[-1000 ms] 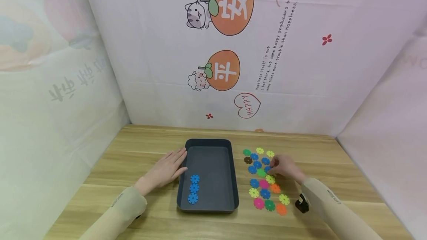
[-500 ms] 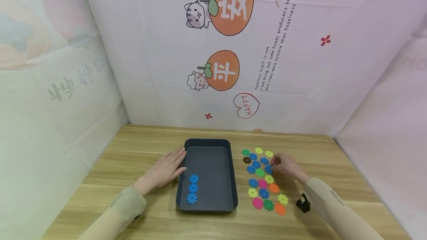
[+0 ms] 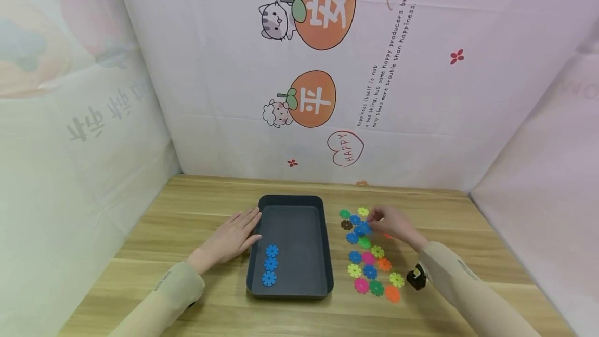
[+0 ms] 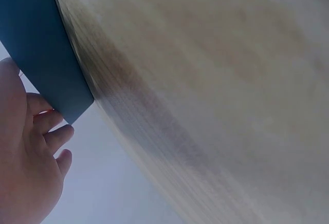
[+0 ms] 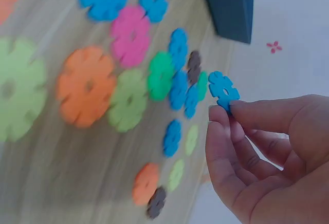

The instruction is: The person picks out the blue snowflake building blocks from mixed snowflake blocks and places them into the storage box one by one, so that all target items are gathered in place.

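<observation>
My right hand (image 3: 394, 223) pinches a blue notched plastic disc (image 5: 223, 89) between thumb and fingertips, holding it up off the table. Below and around that hand lie more flat flower-like discs, among them blue, a pink disc (image 3: 368, 258), a green disc (image 3: 376, 288) and an orange disc (image 3: 392, 294). My left hand (image 3: 228, 238) lies with extended fingers against the left wall of a dark grey tray (image 3: 301, 254); in the left wrist view its fingertips are at the tray's corner. Inside the tray, 3 blue discs (image 3: 271, 264) form a column along the left side.
The wooden table (image 3: 210, 300) carries the tray in the middle and the loose discs to its right. Printed cloth (image 3: 234, 144) walls off the back and both sides. A small black object (image 3: 416, 277) hangs at my right sleeve.
My right hand has lifted a blue disc from the right edge of the group and moved slightly left with it. An orange disc now shows beneath that hand. The left hand stays put.
</observation>
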Demonstrator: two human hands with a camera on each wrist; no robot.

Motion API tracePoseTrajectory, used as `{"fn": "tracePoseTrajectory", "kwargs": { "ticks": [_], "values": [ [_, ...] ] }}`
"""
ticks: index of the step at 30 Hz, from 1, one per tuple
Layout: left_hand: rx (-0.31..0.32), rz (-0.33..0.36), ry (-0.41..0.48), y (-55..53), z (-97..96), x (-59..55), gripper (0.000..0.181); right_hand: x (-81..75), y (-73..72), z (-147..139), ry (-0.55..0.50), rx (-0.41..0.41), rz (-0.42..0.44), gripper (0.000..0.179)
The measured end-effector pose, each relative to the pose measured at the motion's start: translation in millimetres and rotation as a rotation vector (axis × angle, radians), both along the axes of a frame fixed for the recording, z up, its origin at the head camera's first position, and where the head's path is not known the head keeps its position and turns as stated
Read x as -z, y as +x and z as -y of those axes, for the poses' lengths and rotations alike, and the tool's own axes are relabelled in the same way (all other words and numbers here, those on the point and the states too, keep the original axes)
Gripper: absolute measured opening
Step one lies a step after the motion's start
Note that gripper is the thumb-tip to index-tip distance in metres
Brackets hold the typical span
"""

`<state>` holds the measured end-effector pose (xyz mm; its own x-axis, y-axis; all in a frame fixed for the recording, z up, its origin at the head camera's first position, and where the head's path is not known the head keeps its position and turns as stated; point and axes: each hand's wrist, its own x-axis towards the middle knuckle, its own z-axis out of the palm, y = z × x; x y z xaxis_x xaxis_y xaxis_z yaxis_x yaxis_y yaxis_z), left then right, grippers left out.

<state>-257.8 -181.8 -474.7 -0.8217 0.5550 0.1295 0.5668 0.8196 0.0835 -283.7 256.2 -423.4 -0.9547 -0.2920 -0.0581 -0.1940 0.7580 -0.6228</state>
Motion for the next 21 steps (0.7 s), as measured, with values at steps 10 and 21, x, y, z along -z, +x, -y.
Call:
{"fn": "tracePoseTrajectory", "kwargs": {
  "ticks": [10, 21],
  "values": [
    [-0.006, 0.011, -0.014, 0.5, 0.7, 1.6, 0.065, -14.5, -8.8, 44, -0.007, -0.019, 0.019, 0.008],
    [-0.004, 0.0, -0.023, -0.6, 2.2, 0.6, 0.065, -22.5, -20.7, 98, 0.006, -0.11, -0.09, 0.005]
  ]
}}
